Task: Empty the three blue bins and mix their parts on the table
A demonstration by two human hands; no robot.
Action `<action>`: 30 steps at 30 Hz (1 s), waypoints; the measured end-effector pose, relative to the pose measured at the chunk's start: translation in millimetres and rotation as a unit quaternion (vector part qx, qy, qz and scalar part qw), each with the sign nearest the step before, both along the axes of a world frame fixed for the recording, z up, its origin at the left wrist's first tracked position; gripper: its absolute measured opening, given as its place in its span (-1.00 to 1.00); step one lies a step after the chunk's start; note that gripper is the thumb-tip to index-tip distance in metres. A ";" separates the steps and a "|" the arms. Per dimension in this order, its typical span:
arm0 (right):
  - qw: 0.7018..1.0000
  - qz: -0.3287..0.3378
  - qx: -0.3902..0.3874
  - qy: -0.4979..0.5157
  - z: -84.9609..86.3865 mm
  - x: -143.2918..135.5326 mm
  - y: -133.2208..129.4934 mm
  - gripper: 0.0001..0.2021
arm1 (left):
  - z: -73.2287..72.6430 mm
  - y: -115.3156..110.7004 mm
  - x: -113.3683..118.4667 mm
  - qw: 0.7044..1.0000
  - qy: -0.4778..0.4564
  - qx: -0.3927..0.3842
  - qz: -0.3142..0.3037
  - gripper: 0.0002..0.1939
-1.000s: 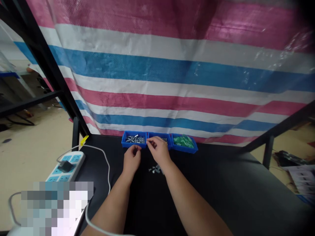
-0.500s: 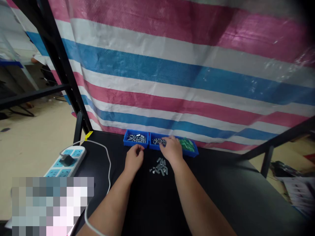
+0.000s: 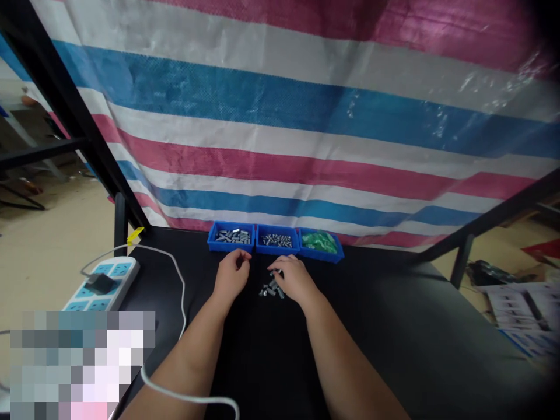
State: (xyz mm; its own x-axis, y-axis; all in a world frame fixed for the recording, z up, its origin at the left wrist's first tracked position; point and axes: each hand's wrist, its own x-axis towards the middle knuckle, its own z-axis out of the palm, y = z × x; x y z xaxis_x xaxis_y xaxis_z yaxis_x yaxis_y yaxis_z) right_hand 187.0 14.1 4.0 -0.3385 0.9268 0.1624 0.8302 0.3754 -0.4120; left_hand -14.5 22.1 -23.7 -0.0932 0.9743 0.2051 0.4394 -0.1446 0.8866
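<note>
Drawing the right hand (image 3: pixel 294 279) back from the middle blue bin (image 3: pixel 275 251) since half a second ago, and now reaching over the loose metal pieces (image 3: pixel 273 289) heaped on the black tabletop (image 3: pixel 376 326). Keeping the left hand (image 3: pixel 231 273) much as before, just in front of the left blue bin (image 3: pixel 231 247). Bending the right thumb and fingers down at the far edge of the heap, hiding part of it; being unable to tell whether grasping a piece or merely touching. Curling the left thumb and index finger toward each other, likewise being unable to tell whether pinching anything small. Facing three bins standing in a row at the back, before a striped sheet (image 3: pixel 262 175): seeing short metal cylinders (image 3: pixel 234 236) lying in the left one, small screws (image 3: pixel 277 240) filling the middle one, and green plastic packets (image 3: pixel 319 241) sitting in the right blue bin (image 3: pixel 321 255). Having a white power strip (image 3: pixel 126 274) lying off to the left, with a black plug (image 3: pixel 100 284) sitting in it and a pale cable (image 3: pixel 178 274) running near the left forearm.
</note>
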 end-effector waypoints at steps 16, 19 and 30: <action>0.989 0.116 -0.039 0.080 10.3 -10.8 -17.5 -0.76 | -0.8 1.1 -0.2 1.000 -0.009 0.006 -0.007 -0.81; 0.992 0.102 -0.047 0.062 6.7 -15.2 -15.2 -0.80 | -0.4 1.0 0.2 1.000 -0.007 0.006 -0.004 -0.82; 0.992 0.095 -0.007 0.088 5.7 -27.0 -8.5 -0.76 | 0.2 1.8 -1.9 1.000 -0.011 0.004 0.007 -0.83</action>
State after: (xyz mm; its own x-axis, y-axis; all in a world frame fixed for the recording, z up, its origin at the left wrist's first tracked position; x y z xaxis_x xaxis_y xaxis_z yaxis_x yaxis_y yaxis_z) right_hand 160.0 5.6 9.7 -0.4739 0.8522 0.2215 0.6599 0.5103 -0.5514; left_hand -16.4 23.9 -23.5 -0.1107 0.9715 0.2097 0.4213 -0.1452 0.8952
